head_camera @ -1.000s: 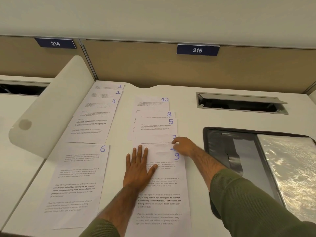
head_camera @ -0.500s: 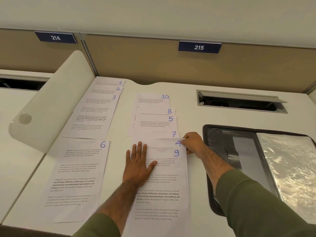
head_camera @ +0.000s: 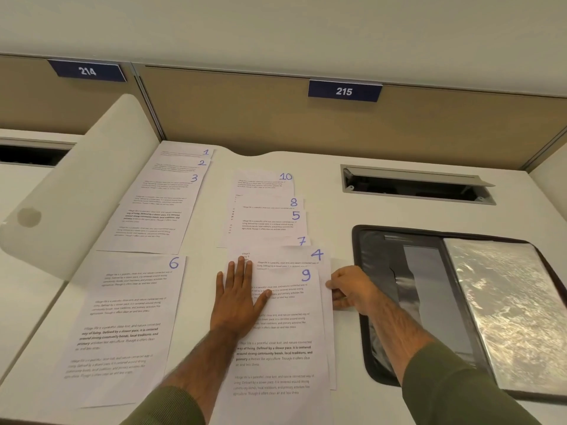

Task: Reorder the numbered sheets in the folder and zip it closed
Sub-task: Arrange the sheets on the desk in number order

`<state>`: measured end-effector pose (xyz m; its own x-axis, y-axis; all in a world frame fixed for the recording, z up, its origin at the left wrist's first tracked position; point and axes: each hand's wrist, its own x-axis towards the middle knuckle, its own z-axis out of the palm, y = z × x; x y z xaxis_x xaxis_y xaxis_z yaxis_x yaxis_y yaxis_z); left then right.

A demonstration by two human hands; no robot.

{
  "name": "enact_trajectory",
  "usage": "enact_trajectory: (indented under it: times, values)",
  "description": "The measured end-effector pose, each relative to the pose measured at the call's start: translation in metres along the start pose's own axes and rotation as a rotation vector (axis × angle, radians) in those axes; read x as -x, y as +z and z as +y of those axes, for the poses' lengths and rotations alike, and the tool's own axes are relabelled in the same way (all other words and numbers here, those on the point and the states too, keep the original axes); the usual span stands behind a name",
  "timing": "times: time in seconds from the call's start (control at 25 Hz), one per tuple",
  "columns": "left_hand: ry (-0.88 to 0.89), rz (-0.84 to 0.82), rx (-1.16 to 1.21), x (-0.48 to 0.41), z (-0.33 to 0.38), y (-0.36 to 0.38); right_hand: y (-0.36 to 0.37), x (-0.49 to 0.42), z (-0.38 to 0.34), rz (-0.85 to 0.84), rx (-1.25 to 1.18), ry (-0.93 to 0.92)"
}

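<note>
desk (head_camera: 331, 210): white top bearing every item listed below.
folder (head_camera: 377, 256): reference landmark, on the right part of the desk. It lies open and flat, with a dark rim, a grey inner pocket on its left half and a shiny plastic sleeve (head_camera: 506, 302) on its right half.
sheet 9 (head_camera: 285, 357): just left of the folder, on top of its pile.
sheet 6 (head_camera: 129, 317): well left of the folder, lying alone.
sheet 1 (head_camera: 184, 153), sheet 2 (head_camera: 181, 167), sheet 3 (head_camera: 159, 216): far left of the folder and farther back. They overlap so that each number shows, with sheet 3 uppermost.
sheet 10 (head_camera: 264, 185), sheet 8 (head_camera: 276, 205), sheet 5 (head_camera: 270, 225), sheet 7 (head_camera: 276, 242): left of the folder's far corner, overlapped in one column.
sheet 4 (head_camera: 291, 259): just left of the folder, under sheet 9. Its top and right margin show.
left hand (head_camera: 237, 299): left of the folder, palm down and flat on sheet 9, fingers straight and close together, thumb spread.
right hand (head_camera: 349, 291): beside the folder's left rim. Thumb and curled fingers pinch the right edge of sheet 4.
label 215 (head_camera: 344, 91): on the partition behind the folder.
</note>
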<state>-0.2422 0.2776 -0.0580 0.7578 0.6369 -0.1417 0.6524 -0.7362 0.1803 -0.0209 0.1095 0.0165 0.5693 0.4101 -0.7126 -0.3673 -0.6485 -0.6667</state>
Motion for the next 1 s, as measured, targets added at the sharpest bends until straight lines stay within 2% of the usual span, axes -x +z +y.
enact_trajectory:
  times: [0.16,0.28,0.44,0.56,0.68,0.8,1.0]
  values:
    - [0.003,0.008,0.027,0.000,0.001,0.002,-0.015,-0.002,-0.001,0.228,0.034,-0.228]
    - [-0.007,0.000,0.063,0.000,0.003,0.002,-0.040,0.004,-0.010,0.373,0.062,-0.294]
    - [-0.063,-0.049,0.073,-0.001,0.017,-0.012,-0.080,0.032,-0.022,0.446,0.017,-0.368]
    - [-0.057,-0.016,0.139,-0.010,0.046,-0.032,-0.114,0.060,-0.025,0.591,0.055,-0.459]
    - [-0.028,0.079,0.473,-0.022,0.083,-0.055,-0.144,0.095,-0.031,0.698,0.065,-0.551]
    - [-0.020,0.023,0.864,-0.025,0.126,-0.092,-0.168,0.136,-0.041,0.721,0.009,-0.626]
    - [0.056,-0.080,1.110,-0.009,0.170,-0.142,-0.183,0.175,-0.062,0.650,-0.181,-0.658]
